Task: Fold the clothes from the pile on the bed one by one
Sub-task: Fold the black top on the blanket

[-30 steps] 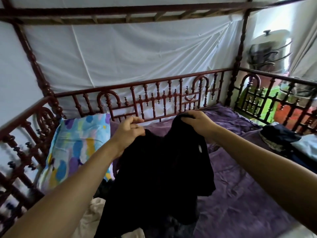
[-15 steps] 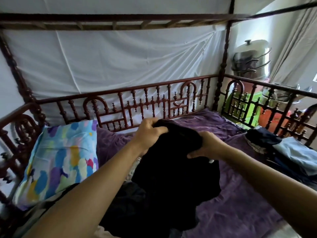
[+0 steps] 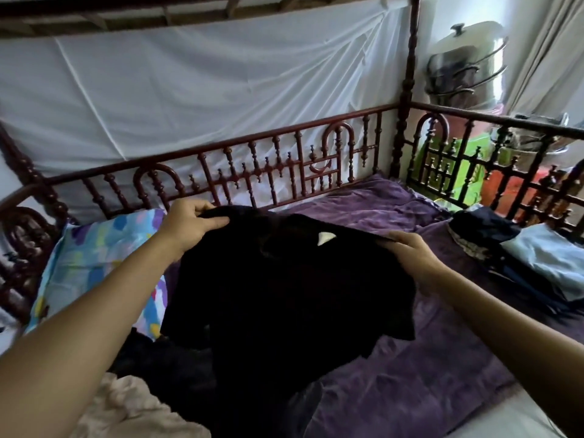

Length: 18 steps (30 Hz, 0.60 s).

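Left hand [image 3: 189,226]: fingers pinch one shoulder of the black shirt [image 3: 284,295]. Right hand [image 3: 410,257]: fingers curl on the other shoulder. Half a second ago the hands were bunched together, now they're apart. The shirt is spread, hanging over the bed [image 3: 410,374] above the pile [image 3: 151,358]. Likely opened to lay flat, fold not started. Stack of clothes [image 3: 521,257] far right.

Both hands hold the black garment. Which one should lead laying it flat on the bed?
Right, probably. The right hand grips the black fabric garment over bare purple bedspread; the left hand holds its edge near the multicoloured pillow.
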Each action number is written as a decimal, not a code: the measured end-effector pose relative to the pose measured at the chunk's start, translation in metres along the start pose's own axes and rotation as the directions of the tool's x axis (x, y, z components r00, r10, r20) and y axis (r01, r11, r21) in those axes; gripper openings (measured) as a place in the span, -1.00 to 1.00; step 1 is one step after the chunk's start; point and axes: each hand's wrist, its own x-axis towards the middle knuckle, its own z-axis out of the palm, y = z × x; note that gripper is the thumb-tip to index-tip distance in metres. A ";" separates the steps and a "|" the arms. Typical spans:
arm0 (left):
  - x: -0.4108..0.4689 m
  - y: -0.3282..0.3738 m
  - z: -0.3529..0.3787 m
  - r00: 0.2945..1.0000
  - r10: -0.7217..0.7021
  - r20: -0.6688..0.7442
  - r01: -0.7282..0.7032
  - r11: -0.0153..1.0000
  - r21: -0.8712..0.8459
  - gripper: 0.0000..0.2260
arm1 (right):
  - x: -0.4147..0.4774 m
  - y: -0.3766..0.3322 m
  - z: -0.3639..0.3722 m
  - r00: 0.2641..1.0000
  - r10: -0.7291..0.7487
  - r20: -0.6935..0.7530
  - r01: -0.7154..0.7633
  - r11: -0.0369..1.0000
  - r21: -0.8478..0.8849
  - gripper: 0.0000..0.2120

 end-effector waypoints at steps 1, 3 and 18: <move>0.006 -0.012 0.001 0.996 -0.031 -0.083 0.030 0.999 -0.021 -0.84 | -0.005 -0.004 -0.001 0.996 -0.050 0.078 0.054 0.997 -0.050 -0.81; 0.019 -0.035 0.000 0.972 -0.064 -0.226 0.060 0.998 -0.024 -0.85 | -0.014 -0.008 0.002 0.960 -0.131 0.246 0.190 0.953 -0.237 -0.61; 0.174 -0.074 0.115 0.970 0.160 -0.183 -0.065 0.895 0.442 -0.83 | 0.023 0.083 0.007 0.998 -0.064 -0.009 0.061 0.979 -0.193 -0.68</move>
